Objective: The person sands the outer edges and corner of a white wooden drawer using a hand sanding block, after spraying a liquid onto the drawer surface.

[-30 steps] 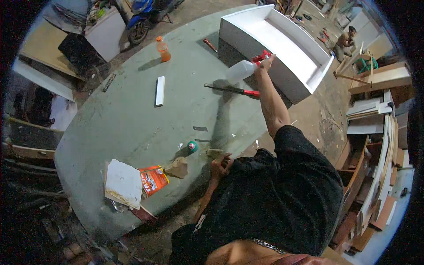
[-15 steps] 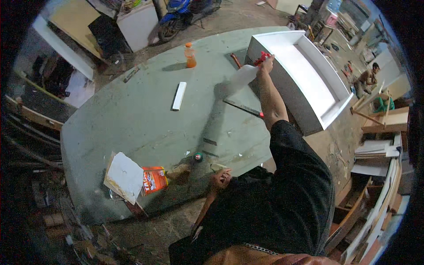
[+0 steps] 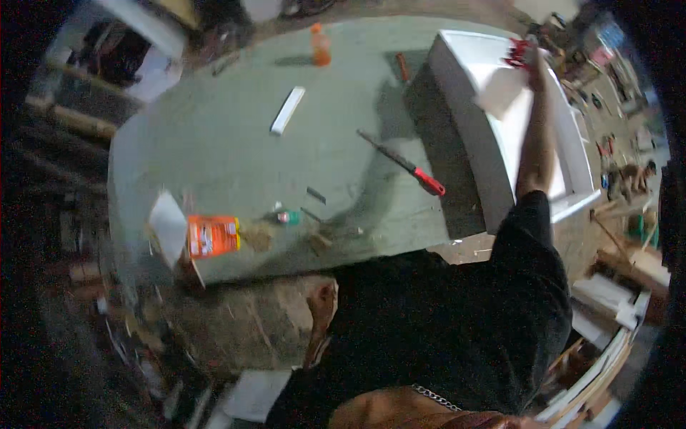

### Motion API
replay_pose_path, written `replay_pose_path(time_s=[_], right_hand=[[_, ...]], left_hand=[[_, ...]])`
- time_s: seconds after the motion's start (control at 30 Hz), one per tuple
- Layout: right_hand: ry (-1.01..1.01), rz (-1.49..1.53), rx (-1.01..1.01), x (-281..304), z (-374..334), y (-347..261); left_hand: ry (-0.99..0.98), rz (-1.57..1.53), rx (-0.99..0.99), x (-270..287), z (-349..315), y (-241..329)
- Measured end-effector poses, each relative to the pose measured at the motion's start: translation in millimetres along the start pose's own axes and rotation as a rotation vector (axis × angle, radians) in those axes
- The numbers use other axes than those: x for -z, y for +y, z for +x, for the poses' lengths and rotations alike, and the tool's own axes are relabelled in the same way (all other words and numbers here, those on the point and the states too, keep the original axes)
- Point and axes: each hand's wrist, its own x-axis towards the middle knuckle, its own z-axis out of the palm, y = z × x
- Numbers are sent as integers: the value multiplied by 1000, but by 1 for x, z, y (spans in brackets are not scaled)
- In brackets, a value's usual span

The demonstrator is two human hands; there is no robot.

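Observation:
My right hand (image 3: 530, 58) is wrapped round the red trigger head of a spray bottle (image 3: 500, 93), a pale translucent bottle. Arm stretched out, I hold it over the white open box (image 3: 468, 107), which looks like a drawer or shallow cabinet with low side walls. The bottle is tilted and blurred, and whether any spray comes out cannot be seen. My left hand (image 3: 323, 300) hangs low near my body, just off the table's near edge, its fingers curled in with nothing visible in them.
On the green table (image 3: 214, 157) lie a red-handled saw-like tool (image 3: 421, 179), a white strip (image 3: 288, 111), an orange bottle (image 3: 320, 46), an orange packet (image 3: 213, 236), a small green-capped container (image 3: 288, 217) and a reddish tool (image 3: 401, 66). A person (image 3: 632, 182) sits at far right.
My right hand has carried the spray bottle from the box's near-left side to over its inside. My left hand has dropped back from the table edge. The view has shifted.

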Motion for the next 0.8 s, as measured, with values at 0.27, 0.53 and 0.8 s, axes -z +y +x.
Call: replay_pose_path(time_s=[0.27, 0.53, 0.8], right_hand=[[-122, -682, -212, 74, -31, 26], [-174, -609, -165, 58, 12, 22], [-317, -27, 9, -83, 33, -62]], left_hand=[[-575, -1127, 302, -54, -40, -89], [-533, -890, 87, -89, -80, -136], [-300, 297, 125, -98, -72, -28]])
